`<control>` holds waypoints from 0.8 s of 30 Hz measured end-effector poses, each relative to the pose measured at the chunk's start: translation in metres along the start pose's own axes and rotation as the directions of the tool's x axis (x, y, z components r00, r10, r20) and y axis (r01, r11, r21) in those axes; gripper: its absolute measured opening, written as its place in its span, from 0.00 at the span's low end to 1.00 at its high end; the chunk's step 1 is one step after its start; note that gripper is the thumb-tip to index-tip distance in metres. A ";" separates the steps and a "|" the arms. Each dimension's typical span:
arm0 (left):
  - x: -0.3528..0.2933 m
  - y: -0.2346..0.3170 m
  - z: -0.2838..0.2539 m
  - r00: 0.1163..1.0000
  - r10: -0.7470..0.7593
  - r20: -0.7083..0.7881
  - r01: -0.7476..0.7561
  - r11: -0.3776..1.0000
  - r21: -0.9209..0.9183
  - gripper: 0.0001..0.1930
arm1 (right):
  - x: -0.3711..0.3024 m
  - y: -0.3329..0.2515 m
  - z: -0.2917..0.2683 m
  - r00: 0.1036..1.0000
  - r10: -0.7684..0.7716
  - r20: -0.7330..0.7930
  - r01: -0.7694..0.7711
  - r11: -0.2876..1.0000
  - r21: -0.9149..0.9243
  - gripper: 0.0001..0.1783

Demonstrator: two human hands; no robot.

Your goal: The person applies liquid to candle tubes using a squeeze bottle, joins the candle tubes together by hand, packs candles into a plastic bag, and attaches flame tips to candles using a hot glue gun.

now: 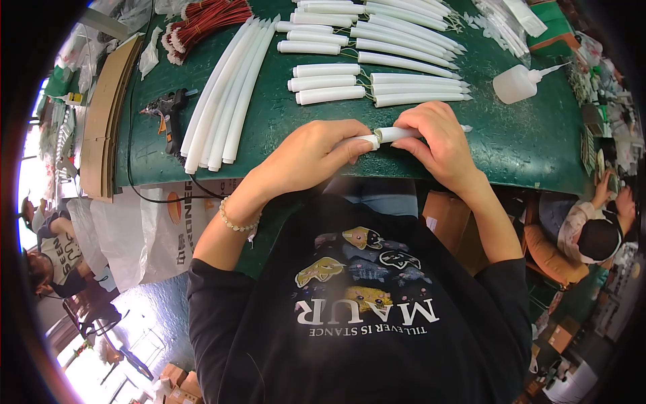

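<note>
Over the near edge of the green table, my left hand point(315, 153) is closed around a short white tube point(365, 141). My right hand point(436, 138) pinches a longer white candle-shaped tube point(389, 135), whose pointed tip shows beyond my fingers. The two pieces meet end to end, or nearly so, between my hands; a small gap with something thin shows at the joint. Beyond my hands lie rows of white tube pairs point(330, 95), short pieces on the left joined by thin wires to tapered candle sticks point(420, 99) on the right.
Long white tapered tubes point(222, 101) lie left of my hands, beside a black glue gun point(173, 121) with a cord. Red wire bundles point(208, 23) lie at the far left. A white squeeze bottle point(517, 84) stands right. Cardboard sheets point(111, 121) flank the table; other people sit on both sides.
</note>
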State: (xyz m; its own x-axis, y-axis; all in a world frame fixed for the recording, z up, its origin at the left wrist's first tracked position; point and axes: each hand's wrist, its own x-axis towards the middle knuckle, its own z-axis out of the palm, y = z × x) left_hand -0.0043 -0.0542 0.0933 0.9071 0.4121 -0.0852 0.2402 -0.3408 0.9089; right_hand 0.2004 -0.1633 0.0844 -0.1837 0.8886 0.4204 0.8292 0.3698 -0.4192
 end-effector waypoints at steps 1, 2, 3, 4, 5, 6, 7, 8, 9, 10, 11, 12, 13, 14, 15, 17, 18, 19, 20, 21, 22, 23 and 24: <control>0.000 -0.001 0.000 1.000 0.013 0.014 -0.013 1.000 0.007 0.13 | 0.000 0.000 0.000 1.000 0.002 -0.003 -0.002 1.000 0.022 0.13; 0.001 -0.001 0.000 0.999 0.025 0.027 -0.025 1.000 0.014 0.12 | -0.001 0.000 -0.001 1.000 0.002 -0.003 -0.002 1.000 0.022 0.13; 0.001 -0.003 -0.001 0.999 0.025 0.026 -0.025 1.000 0.014 0.12 | -0.001 0.000 -0.003 1.000 0.017 0.006 -0.017 0.998 0.055 0.13; 0.000 -0.005 -0.001 0.999 0.042 0.030 -0.043 0.999 0.028 0.12 | -0.001 0.000 -0.004 0.999 0.031 0.015 -0.032 0.996 0.088 0.13; 0.000 -0.007 -0.001 0.998 0.059 0.034 -0.060 0.997 0.042 0.12 | -0.002 0.000 -0.005 0.999 0.031 0.015 -0.032 0.996 0.089 0.13; 0.000 -0.006 0.000 0.998 0.058 0.033 -0.060 0.997 0.042 0.12 | -0.002 -0.001 -0.005 0.999 0.046 0.023 -0.048 0.994 0.096 0.13; -0.001 -0.005 0.001 0.999 0.049 0.002 -0.049 0.998 0.029 0.11 | -0.003 -0.001 -0.006 0.998 0.061 0.031 -0.064 0.993 0.103 0.13; -0.001 -0.005 0.002 0.999 0.040 -0.028 -0.039 0.999 0.015 0.11 | -0.003 -0.001 -0.007 0.998 0.062 0.031 -0.064 0.993 0.102 0.13; 0.000 -0.005 0.003 0.999 0.040 -0.027 -0.040 0.999 0.015 0.11 | -0.003 -0.001 -0.007 0.997 0.068 0.036 -0.071 0.992 0.105 0.13; 0.000 -0.005 0.004 0.998 0.047 -0.032 -0.047 0.999 0.004 0.12 | -0.004 -0.001 -0.008 0.996 0.074 0.041 -0.078 0.991 0.108 0.13; 0.000 -0.005 0.004 0.998 0.055 -0.037 -0.055 0.998 -0.006 0.12 | -0.004 -0.001 -0.008 0.996 0.075 0.041 -0.079 0.991 0.108 0.13; 0.000 -0.003 0.004 0.998 0.055 -0.037 -0.055 0.998 -0.007 0.12 | -0.004 -0.001 -0.008 0.996 0.070 0.049 -0.075 0.992 0.102 0.13; 0.000 0.000 0.003 0.999 0.023 -0.031 -0.024 1.000 -0.019 0.13 | -0.004 0.000 -0.008 0.996 0.065 0.058 -0.071 0.993 0.096 0.13; -0.001 0.002 0.003 1.000 -0.008 -0.025 0.008 1.000 -0.031 0.13 | -0.004 0.000 -0.008 0.996 0.066 0.058 -0.071 0.993 0.096 0.13; -0.001 0.002 0.003 1.000 -0.009 -0.024 0.008 0.999 -0.031 0.13 | -0.004 -0.001 -0.008 0.996 0.071 0.060 -0.076 0.992 0.096 0.13; -0.001 0.002 0.004 1.000 -0.001 -0.030 0.000 1.000 -0.029 0.13 | -0.004 -0.001 -0.008 0.995 0.076 0.062 -0.081 0.992 0.097 0.12; -0.001 0.001 0.004 1.000 -0.002 -0.031 0.001 1.000 -0.029 0.13 | -0.004 -0.001 -0.008 0.995 0.075 0.060 -0.080 0.992 0.099 0.12; -0.001 0.000 0.005 0.998 0.018 -0.053 -0.020 0.999 -0.033 0.13 | -0.003 -0.001 -0.008 0.996 0.074 0.058 -0.079 0.992 0.101 0.12; -0.002 -0.001 0.005 0.997 0.038 -0.074 -0.041 0.998 -0.037 0.13 | -0.003 -0.001 -0.008 0.996 0.074 0.057 -0.080 0.992 0.101 0.12; -0.002 -0.002 0.004 0.997 0.038 -0.074 -0.041 0.998 -0.037 0.13 | -0.003 -0.001 -0.008 0.996 0.073 0.059 -0.079 0.992 0.099 0.12; -0.002 -0.003 0.004 0.997 0.043 -0.063 -0.044 0.999 -0.014 0.13 | -0.003 -0.001 -0.007 0.996 0.072 0.060 -0.078 0.992 0.098 0.12; -0.002 -0.003 0.004 0.997 0.048 -0.053 -0.048 0.999 0.008 0.13 | -0.003 -0.001 -0.007 0.996 0.072 0.061 -0.078 0.992 0.098 0.12; -0.002 -0.004 0.004 0.997 0.048 -0.053 -0.047 0.999 0.008 0.13 | -0.003 -0.001 -0.007 0.996 0.068 0.062 -0.074 0.992 0.098 0.12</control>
State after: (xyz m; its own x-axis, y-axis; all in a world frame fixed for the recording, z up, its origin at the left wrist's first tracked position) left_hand -0.0059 -0.0575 0.0881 0.8979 0.4397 -0.0199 0.1995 -0.3663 0.9089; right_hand 0.2034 -0.1682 0.0892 -0.1589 0.9269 0.3400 0.7850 0.3275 -0.5259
